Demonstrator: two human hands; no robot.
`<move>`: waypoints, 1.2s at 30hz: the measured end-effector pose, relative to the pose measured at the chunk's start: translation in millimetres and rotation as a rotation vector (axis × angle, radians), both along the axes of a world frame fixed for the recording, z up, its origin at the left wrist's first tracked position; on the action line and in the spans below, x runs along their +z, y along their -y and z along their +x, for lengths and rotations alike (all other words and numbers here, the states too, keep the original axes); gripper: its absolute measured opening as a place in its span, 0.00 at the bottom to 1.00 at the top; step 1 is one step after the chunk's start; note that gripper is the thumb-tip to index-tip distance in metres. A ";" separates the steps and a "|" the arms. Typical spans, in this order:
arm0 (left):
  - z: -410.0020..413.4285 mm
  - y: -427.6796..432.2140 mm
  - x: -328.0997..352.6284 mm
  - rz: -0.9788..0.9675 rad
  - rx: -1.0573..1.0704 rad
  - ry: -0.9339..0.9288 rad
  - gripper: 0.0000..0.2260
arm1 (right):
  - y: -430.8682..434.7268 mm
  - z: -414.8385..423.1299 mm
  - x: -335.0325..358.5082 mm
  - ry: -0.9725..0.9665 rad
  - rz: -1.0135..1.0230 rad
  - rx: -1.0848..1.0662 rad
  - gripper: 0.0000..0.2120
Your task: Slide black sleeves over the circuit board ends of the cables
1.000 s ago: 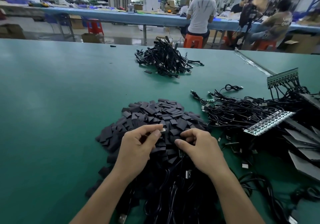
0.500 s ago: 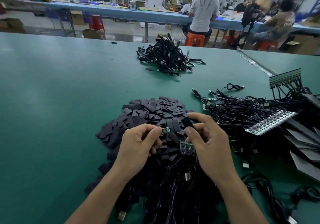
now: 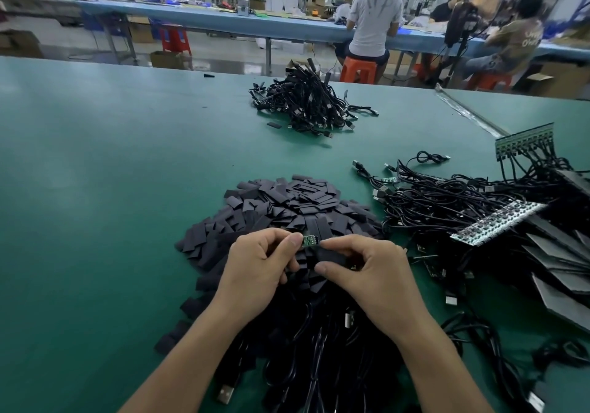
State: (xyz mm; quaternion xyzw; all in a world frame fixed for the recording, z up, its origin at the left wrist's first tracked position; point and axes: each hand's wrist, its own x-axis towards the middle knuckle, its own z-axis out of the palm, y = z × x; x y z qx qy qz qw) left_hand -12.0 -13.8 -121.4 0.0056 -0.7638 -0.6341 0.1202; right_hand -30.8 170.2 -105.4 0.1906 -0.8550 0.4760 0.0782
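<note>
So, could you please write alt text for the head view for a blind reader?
Two bare hands work over a green table: the left hand pinches a small green circuit board while the right hand holds a black sleeve beside it. A pile of sleeves lies just beyond, tangled black cables to the right.

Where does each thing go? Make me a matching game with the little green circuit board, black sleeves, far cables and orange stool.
1. small green circuit board
2. heap of flat black sleeves
3. tangled bundle of black cables
4. orange plastic stool

A. under a seated person
B. far across the green table
C. pinched between left hand and right hand
D. just beyond the hands

Pairs: 1-C, 2-D, 3-B, 4-A
</note>
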 end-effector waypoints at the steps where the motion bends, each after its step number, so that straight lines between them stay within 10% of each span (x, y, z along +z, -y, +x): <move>1: -0.4 0.0 -0.3 0.003 0.003 -0.003 0.08 | -0.1 -0.2 -0.1 -0.012 0.016 -0.009 0.14; 36: -0.4 0.6 -0.6 -0.050 -0.027 0.025 0.12 | -4.5 -4.9 -1.3 -0.001 -0.112 0.060 0.13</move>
